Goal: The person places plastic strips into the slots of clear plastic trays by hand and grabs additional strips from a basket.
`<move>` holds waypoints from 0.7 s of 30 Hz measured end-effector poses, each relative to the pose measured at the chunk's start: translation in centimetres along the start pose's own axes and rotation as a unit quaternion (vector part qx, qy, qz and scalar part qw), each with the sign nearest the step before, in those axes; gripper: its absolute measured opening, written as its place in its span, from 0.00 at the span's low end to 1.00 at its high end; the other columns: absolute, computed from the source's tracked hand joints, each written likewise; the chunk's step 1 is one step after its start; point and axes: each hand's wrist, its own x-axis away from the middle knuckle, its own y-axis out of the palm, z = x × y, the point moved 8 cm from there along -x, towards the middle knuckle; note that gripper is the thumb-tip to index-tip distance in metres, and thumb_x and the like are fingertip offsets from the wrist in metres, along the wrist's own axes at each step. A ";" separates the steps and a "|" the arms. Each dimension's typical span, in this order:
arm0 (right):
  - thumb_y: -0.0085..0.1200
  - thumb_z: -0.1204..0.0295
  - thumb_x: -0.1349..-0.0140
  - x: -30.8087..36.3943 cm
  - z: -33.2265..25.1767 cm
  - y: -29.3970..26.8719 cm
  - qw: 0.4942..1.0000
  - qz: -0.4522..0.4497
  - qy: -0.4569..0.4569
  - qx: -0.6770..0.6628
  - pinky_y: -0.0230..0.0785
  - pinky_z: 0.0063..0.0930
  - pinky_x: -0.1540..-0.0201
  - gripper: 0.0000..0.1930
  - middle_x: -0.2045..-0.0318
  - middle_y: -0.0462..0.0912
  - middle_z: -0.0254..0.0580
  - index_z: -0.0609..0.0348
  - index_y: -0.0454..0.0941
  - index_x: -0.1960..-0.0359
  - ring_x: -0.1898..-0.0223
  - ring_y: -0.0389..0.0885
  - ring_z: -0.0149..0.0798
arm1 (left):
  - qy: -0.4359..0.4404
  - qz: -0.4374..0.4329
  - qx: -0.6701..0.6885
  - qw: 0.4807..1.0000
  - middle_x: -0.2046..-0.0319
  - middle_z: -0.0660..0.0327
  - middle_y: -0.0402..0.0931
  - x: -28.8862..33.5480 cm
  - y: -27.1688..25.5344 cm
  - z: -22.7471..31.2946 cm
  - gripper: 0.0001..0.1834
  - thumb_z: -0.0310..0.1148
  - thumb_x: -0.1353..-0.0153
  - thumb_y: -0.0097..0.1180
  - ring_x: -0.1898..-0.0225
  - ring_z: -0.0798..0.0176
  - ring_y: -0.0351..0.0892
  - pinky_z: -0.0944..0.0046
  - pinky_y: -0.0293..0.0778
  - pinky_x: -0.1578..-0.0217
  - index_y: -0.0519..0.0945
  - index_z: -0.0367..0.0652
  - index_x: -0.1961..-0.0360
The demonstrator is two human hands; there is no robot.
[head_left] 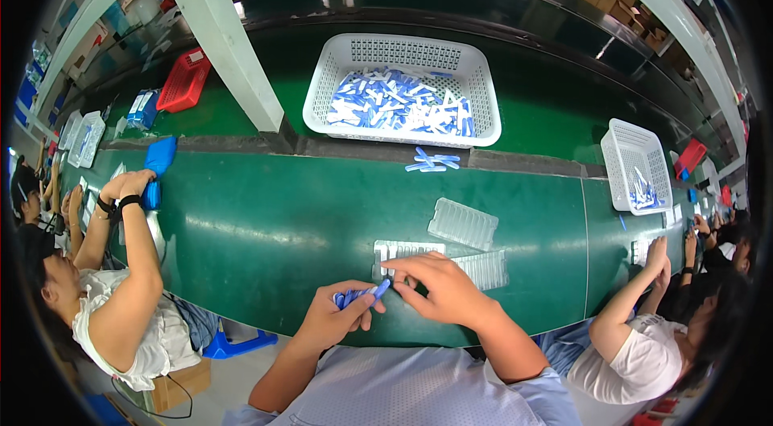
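Left hand [336, 315] loaded, right hand [439, 289] at the near tray [412, 248]

Seen from above, in the head view, the left hand is curled around a bundle of blue sticks [348, 298]. Their long axis slants across the body, rising to the right, with one end poking out toward the right hand. Just beyond both hands, ahead and slightly right of the left one, the near tray lies on the green table [282, 225], its length roughly left to right. Pale pieces [387, 252] at its left end lie front to back, so the held sticks sit at an angle to them; to my eye that angle matters most. The right hand is nearer: its index finger reaches over the tray's left part, other fingers loosely bent, and I can't tell whether it pinches anything. A second tray [463, 223] lies farther off, a third tray [487, 268] to the right.
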 end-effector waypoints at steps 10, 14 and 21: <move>0.60 0.75 0.39 1.5 2.7 2.1 0.965 -0.033 0.165 -0.204 0.67 0.21 0.73 0.10 0.75 0.85 0.34 0.59 0.82 0.55 0.77 0.77 0.23 | 0.053 0.022 -0.061 0.996 0.68 0.57 0.84 -0.4 0.1 0.2 0.10 0.22 0.34 0.58 0.77 0.74 0.74 0.74 0.62 0.82 0.82 0.31 0.53; 0.61 0.74 0.36 1.5 3.6 2.1 0.945 -0.009 0.196 -0.262 0.67 0.18 0.72 0.06 0.76 0.84 0.32 0.61 0.84 0.60 0.76 0.76 0.19 | 0.058 0.020 -0.059 0.996 0.68 0.56 0.84 -0.3 0.3 0.6 0.09 0.22 0.34 0.58 0.77 0.74 0.75 0.75 0.63 0.81 0.82 0.31 0.53; 0.61 0.75 0.34 1.9 5.4 0.1 0.901 0.105 0.239 -0.346 0.64 0.15 0.74 0.05 0.76 0.83 0.32 0.64 0.85 0.63 0.77 0.74 0.20 | 0.049 0.027 -0.084 0.995 0.66 0.59 0.85 -0.1 -0.3 0.4 0.10 0.25 0.33 0.57 0.76 0.75 0.75 0.74 0.65 0.79 0.82 0.34 0.52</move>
